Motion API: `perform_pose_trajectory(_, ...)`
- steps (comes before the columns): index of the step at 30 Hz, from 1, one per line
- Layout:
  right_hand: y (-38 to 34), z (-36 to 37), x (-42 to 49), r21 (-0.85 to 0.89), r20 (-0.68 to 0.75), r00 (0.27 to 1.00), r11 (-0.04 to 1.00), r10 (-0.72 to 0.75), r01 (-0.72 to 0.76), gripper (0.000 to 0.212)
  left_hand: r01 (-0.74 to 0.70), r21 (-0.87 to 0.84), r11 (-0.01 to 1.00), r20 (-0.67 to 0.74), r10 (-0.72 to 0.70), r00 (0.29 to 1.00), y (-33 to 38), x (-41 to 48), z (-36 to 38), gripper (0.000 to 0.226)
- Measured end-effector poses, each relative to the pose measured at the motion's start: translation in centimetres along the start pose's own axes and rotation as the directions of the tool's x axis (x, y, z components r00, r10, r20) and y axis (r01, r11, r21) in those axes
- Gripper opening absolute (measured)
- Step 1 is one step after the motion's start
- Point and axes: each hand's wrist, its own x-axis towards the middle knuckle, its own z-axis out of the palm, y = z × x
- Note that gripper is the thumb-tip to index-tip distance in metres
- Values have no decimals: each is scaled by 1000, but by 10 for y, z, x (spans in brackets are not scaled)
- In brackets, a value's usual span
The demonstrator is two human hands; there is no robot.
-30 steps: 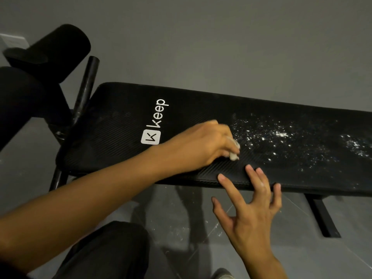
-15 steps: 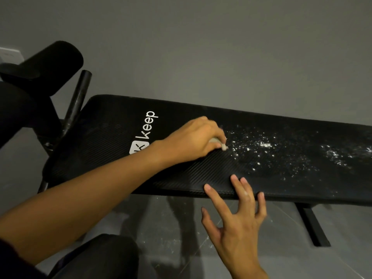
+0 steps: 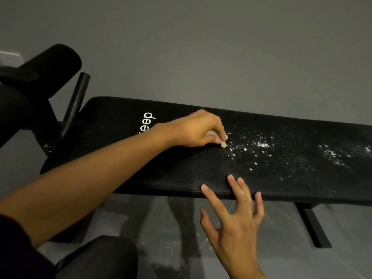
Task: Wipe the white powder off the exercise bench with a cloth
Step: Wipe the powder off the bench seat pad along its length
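A black padded exercise bench [image 3: 181, 168] with a white logo runs from left to right. White powder [image 3: 263, 146] is scattered over its middle, with a second patch [image 3: 332, 153] towards the right end. My left hand [image 3: 193, 129] grips a small bunched pale cloth [image 3: 223, 142] and holds it on the pad at the left edge of the powder. Most of the cloth is hidden under the fingers. My right hand [image 3: 235, 216] is spread out, its fingertips resting on the bench's near edge.
Black foam rollers [image 3: 50, 67] and a black post [image 3: 77, 97] stand at the bench's left end. A black bench foot [image 3: 312, 228] rests on the grey tiled floor, where a little powder [image 3: 173, 241] lies. My dark-trousered knee [image 3: 96, 258] is at the bottom. A grey wall stands behind.
My left hand with the cloth has moved from the bench's near side towards its far side, along the left edge of the powder. My right hand has stayed at the near edge.
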Motion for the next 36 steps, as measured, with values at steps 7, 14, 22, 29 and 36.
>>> perform_pose_trajectory(7, 0, 2, 1, 13, -26, 1000, 1000, 0, 0, 59, 119, 34, 992, -288, -104, 952, -10, 18, 7, 22)
perform_pose_trajectory(14, 0, 1, 1, 9, -24, 1000, 1000, -2, 2, 58, -118, 130, 984, -135, 136, 982, -3, -7, 17, 27)
perform_pose_trajectory(22, -2, -2, 2, -6, -15, 1000, 1000, 6, -6, 55, -35, 105, 994, -198, 56, 979, 0, 4, 14, 24)
perform_pose_trajectory(29, -3, 0, 2, -32, -16, 1000, 999, 7, -8, 54, -132, 134, 982, -159, 152, 975, -9, -10, 15, 29)
perform_pose_trajectory(36, 4, -8, 18, -33, -9, 998, 998, 58, -58, 43, 1, 186, 983, -210, 39, 977, -17, 13, 19, 28)
